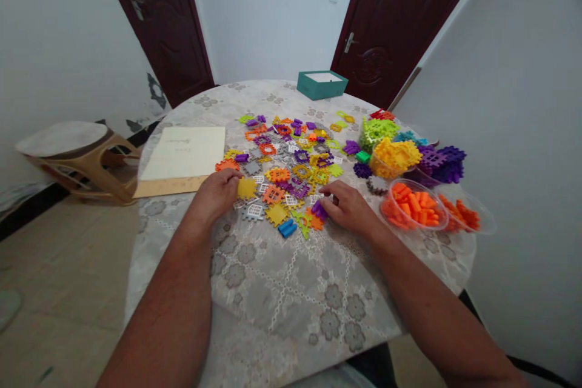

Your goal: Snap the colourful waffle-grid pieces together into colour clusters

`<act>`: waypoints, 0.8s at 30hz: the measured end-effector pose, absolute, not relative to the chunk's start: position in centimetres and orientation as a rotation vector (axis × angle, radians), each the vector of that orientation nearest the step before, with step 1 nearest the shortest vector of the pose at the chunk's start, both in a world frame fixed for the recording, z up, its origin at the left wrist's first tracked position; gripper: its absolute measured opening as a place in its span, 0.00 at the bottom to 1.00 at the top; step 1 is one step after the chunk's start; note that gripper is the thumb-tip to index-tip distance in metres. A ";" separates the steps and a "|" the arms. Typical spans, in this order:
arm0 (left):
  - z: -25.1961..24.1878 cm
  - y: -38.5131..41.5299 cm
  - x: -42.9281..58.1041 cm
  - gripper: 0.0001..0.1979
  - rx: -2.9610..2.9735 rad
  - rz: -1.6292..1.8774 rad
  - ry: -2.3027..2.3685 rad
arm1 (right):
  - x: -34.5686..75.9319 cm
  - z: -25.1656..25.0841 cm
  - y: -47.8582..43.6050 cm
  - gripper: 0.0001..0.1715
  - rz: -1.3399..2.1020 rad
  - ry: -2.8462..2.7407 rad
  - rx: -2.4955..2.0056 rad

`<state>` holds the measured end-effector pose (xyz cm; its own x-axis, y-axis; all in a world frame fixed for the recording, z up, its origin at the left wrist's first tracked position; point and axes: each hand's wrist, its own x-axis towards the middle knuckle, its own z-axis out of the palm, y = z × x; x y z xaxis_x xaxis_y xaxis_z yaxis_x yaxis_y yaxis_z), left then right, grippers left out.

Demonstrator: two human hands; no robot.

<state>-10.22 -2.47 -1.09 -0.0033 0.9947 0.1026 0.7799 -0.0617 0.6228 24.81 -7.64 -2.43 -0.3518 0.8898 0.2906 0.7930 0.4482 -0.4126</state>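
A pile of colourful plastic interlocking building pieces (274, 194) spreads over the middle of the table. At its left edge, my left hand (219, 192) has its fingers closed at the side of a yellow square building piece (247, 188). On the pile's right side, my right hand (348, 203) pinches a purple building piece (319, 210) by thumb and fingers. Between the hands lie a yellow toothed square (277, 214), a grey window piece (254, 212) and orange pieces. Closest to me is a blue piece (287, 228).
Clear tubs hold sorted pieces at the right: an orange-filled tub (414, 227), yellow pieces (395, 154), green pieces (379, 131) and purple ones. A cream paper sheet (186, 151) lies left. The green box (313, 90) sits at the far edge; a stool (86, 163) stands left.
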 end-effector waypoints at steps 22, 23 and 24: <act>-1.8 -2.6 -11.2 0.14 1.954 0.617 1.779 | 16.8 0.5 -4.9 0.14 0.124 -2.370 -1.156; -1.9 -2.6 -11.1 0.15 1.962 0.623 1.784 | 15.5 0.7 -4.4 0.14 0.125 -2.425 -1.148; -1.9 -2.6 -11.1 0.15 1.957 0.635 1.793 | 14.3 0.9 -4.0 0.14 0.119 -2.480 -1.164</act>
